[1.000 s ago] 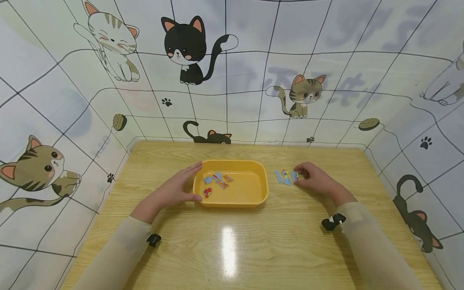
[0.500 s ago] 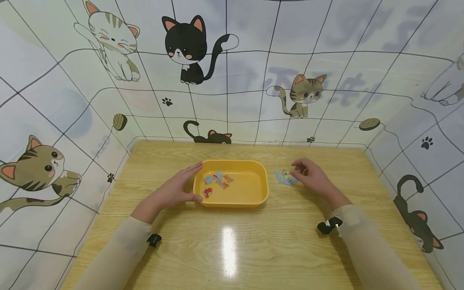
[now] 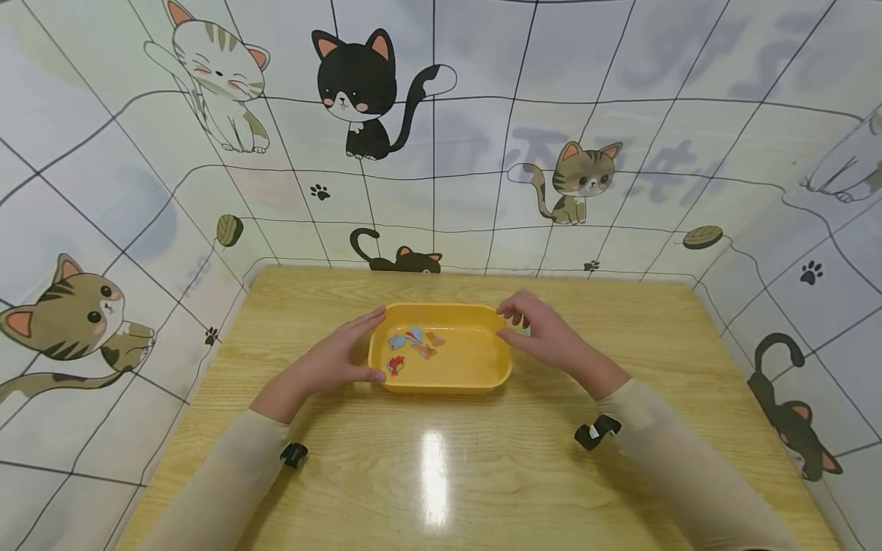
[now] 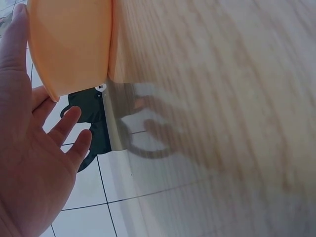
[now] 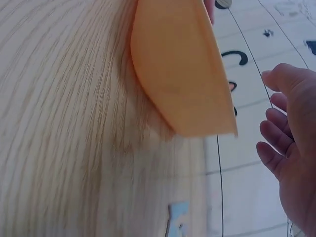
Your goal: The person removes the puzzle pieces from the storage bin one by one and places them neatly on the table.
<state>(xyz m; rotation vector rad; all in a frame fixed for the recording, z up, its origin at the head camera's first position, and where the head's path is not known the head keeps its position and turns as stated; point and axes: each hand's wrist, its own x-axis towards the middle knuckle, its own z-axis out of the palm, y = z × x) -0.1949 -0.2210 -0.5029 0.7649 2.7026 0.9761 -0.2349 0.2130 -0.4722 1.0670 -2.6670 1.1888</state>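
Note:
A shallow yellow tray point(image 3: 455, 388) stands on the wooden table, with several small puzzle-like pieces point(image 3: 423, 350) in its left half, blue and orange. A red one point(image 3: 396, 366) lies near its front left corner. My left hand point(image 3: 327, 358) spans the tray's left end, thumb and fingers extended against the rim. At the right end, my right hand point(image 3: 544, 333) hovers by the rim, thumb apart from loosely bent fingers. Nothing shows between them in the right wrist view. A light blue piece point(image 5: 176, 219) lies on the table beyond that end, mostly hidden by the hand in the head view.
The light wooden table point(image 3: 441, 459) meets a cloth backdrop point(image 3: 468, 153) with cat drawings and grid lines at the back and sides. Dark wrist straps point(image 3: 598, 432) sit at both sleeves.
My right hand has left the loose pieces on the right and moved left to the tray's right rim, now covering most of them. The left hand and tray have hardly moved.

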